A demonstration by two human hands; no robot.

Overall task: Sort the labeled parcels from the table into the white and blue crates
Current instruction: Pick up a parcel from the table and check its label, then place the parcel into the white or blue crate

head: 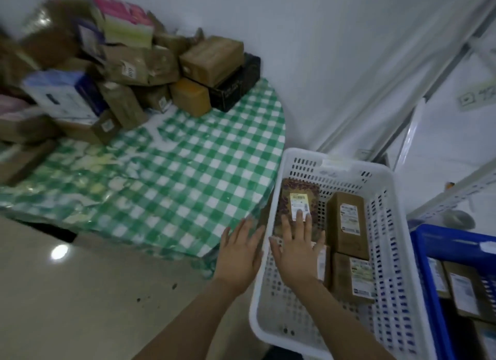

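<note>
The right hand [295, 252] lies flat on the patterned parcel [298, 196] in the white crate [303, 155], far-left corner, the parcel's long axis running away from the person; its grip is wide and holds nothing. The left hand [239, 255], also wide and empty, hovers outside the crate's left rim, nearer the piled parcels [128, 72] far-left on the tabletop [188, 158]

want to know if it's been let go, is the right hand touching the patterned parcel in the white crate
Touching. The head view shows the right hand flat on the patterned parcel in the white crate, straight fingers across its label.
</note>
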